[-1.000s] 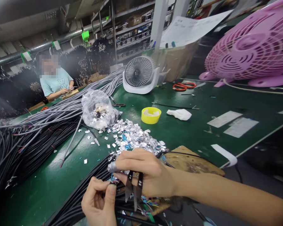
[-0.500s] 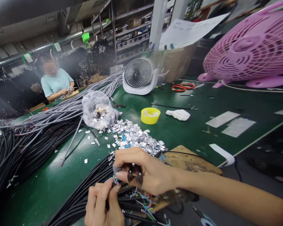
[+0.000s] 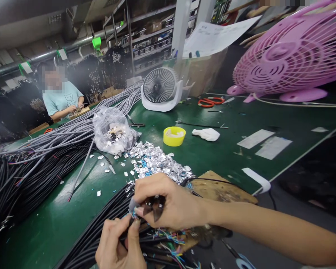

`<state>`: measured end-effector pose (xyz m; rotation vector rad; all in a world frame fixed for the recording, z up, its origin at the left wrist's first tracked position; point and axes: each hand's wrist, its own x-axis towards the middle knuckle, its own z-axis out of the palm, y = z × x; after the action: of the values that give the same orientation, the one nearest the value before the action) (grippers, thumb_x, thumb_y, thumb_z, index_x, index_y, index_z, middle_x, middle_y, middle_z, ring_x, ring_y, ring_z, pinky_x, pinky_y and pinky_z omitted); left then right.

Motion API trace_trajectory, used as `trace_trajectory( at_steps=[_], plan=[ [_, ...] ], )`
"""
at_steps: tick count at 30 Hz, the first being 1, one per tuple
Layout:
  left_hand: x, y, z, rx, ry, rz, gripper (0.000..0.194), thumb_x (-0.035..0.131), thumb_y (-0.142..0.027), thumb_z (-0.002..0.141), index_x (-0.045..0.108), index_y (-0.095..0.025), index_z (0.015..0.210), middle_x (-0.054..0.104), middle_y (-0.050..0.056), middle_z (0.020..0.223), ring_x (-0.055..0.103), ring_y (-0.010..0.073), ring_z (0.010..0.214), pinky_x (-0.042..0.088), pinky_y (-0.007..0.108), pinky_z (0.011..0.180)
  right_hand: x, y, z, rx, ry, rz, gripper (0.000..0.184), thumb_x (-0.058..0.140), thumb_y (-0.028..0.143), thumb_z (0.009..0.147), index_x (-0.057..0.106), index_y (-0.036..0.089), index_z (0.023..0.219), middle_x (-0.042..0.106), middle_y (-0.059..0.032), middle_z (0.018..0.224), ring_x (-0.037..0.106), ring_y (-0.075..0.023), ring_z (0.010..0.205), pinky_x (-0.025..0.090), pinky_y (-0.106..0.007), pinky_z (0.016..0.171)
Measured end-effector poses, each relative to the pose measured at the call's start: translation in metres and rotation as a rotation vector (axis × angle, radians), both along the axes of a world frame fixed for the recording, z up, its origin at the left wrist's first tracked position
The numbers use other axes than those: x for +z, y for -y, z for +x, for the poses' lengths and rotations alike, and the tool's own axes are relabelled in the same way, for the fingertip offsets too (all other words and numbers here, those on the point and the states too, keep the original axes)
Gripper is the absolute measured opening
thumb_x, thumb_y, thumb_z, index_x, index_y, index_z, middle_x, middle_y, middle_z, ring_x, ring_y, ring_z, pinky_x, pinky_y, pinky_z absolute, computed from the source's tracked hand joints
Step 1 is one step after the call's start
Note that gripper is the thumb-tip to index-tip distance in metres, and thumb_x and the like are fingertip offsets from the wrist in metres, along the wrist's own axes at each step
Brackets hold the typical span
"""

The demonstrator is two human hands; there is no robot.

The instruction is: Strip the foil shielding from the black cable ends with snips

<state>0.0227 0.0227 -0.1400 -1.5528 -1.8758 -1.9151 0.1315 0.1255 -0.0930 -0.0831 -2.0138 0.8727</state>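
My left hand [image 3: 119, 243] is closed in a pinch around a black cable near its stripped end. Small coloured wires [image 3: 133, 213] stick out at its fingertips. Against those wires my right hand [image 3: 179, 205] presses its thumb and index finger, and a translucent cover [image 3: 132, 204] shows at the index fingertip. Dark nippers [image 3: 156, 209] are tucked in the same right hand, jaws showing beneath the fingers and handles hidden. Black cables [image 3: 98, 220] run under both hands, several with fanned coloured wire ends [image 3: 172, 237]. A heap of foil scraps [image 3: 162, 164] lies just beyond my right hand.
A plastic bag of scraps [image 3: 112, 130], a yellow tape ring [image 3: 174, 136], a small fan [image 3: 160, 87] and orange-handled scissors [image 3: 211, 102] sit farther back. A pink fan [image 3: 280, 63] stands right. A wooden board [image 3: 221, 186] lies by my right wrist. A co-worker [image 3: 63, 99] sits far left.
The whole scene has shifted slightly left as the head turned. Both hands keep the same pinch at the cable end, with the nippers still in my right hand.
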Motion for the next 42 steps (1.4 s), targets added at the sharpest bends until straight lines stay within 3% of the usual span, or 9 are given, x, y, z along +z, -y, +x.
trace_trajectory(
  at_steps=[5,9,13,18,22,30,34,39,42],
  plan=[
    [0.01,-0.004,0.005,0.04,0.105,-0.007,0.029,0.059,-0.041,0.082,0.064,-0.02,0.063,0.055,0.001,0.056,0.052,0.0122,0.053,0.045,0.021,0.049,0.001,0.001,-0.001,-0.053,-0.011,0.081,0.008,0.052,0.008,0.074,0.058,0.009,0.07,0.056,-0.0012,0.064,0.045,-0.0056,0.055,0.038,-0.016,0.05],
    [0.01,-0.005,0.004,-0.033,0.152,0.031,0.015,0.063,-0.029,0.08,0.065,-0.02,0.067,0.057,0.0,0.057,0.053,0.0127,0.053,0.045,0.022,0.05,0.001,0.001,0.0,-0.038,-0.001,0.057,0.007,0.051,0.009,0.073,0.058,0.009,0.07,0.056,-0.0012,0.064,0.043,-0.0057,0.055,0.039,-0.016,0.051],
    [0.004,-0.003,0.002,-0.088,0.141,0.032,0.006,0.066,-0.018,0.075,0.069,-0.022,0.071,0.056,0.0,0.057,0.054,0.0129,0.053,0.044,0.023,0.049,0.002,-0.002,0.002,0.092,0.098,-0.241,0.005,0.05,0.008,0.063,0.054,0.01,0.063,0.051,0.0024,0.059,0.04,-0.0044,0.052,0.037,-0.013,0.047],
    [-0.003,0.0,-0.001,-0.171,0.15,-0.008,0.009,0.065,-0.023,0.076,0.072,-0.023,0.071,0.054,0.001,0.057,0.049,0.0121,0.048,0.039,0.024,0.045,0.003,-0.01,0.001,0.413,0.327,-0.735,0.006,0.051,0.014,0.06,0.051,0.01,0.056,0.043,0.0067,0.047,0.036,-0.0018,0.043,0.033,-0.012,0.042],
    [-0.003,0.0,-0.005,-0.252,0.17,-0.049,0.018,0.062,-0.031,0.078,0.072,-0.021,0.068,0.053,0.002,0.055,0.047,0.0127,0.048,0.035,0.025,0.046,0.004,-0.01,-0.001,0.474,0.382,-0.964,0.002,0.052,0.011,0.055,0.053,0.009,0.055,0.044,0.0079,0.044,0.035,-0.0002,0.04,0.029,-0.01,0.039],
    [0.007,0.002,-0.015,-0.375,0.234,-0.17,0.039,0.056,-0.045,0.081,0.065,-0.017,0.055,0.049,0.002,0.05,0.047,0.0125,0.047,0.03,0.024,0.045,0.007,-0.008,0.0,0.528,0.361,-0.884,0.006,0.049,0.011,0.06,0.054,0.009,0.056,0.051,0.0046,0.047,0.045,-0.002,0.04,0.033,-0.009,0.038],
    [0.009,0.003,-0.019,-0.403,0.236,-0.211,0.042,0.054,-0.045,0.083,0.062,-0.016,0.053,0.047,0.002,0.051,0.045,0.0123,0.048,0.029,0.024,0.047,0.012,-0.008,0.0,0.578,0.37,-0.811,0.012,0.047,0.011,0.064,0.053,0.009,0.054,0.049,0.0049,0.043,0.036,0.0002,0.035,0.027,-0.008,0.035],
    [0.005,0.003,-0.022,-0.425,0.236,-0.249,0.042,0.053,-0.046,0.083,0.061,-0.016,0.054,0.046,0.002,0.053,0.044,0.0121,0.05,0.028,0.024,0.047,0.008,-0.008,0.002,0.524,0.347,-0.714,0.014,0.05,0.015,0.066,0.056,0.008,0.056,0.051,0.0026,0.045,0.046,-0.0026,0.044,0.034,-0.009,0.04],
    [0.001,0.003,-0.023,-0.44,0.235,-0.265,0.042,0.053,-0.046,0.083,0.061,-0.016,0.055,0.046,0.001,0.054,0.045,0.0121,0.051,0.029,0.024,0.048,0.003,-0.008,0.002,0.465,0.368,-0.713,0.01,0.052,0.014,0.065,0.057,0.007,0.058,0.053,0.0021,0.05,0.045,-0.0021,0.043,0.035,-0.009,0.041]
  ],
)
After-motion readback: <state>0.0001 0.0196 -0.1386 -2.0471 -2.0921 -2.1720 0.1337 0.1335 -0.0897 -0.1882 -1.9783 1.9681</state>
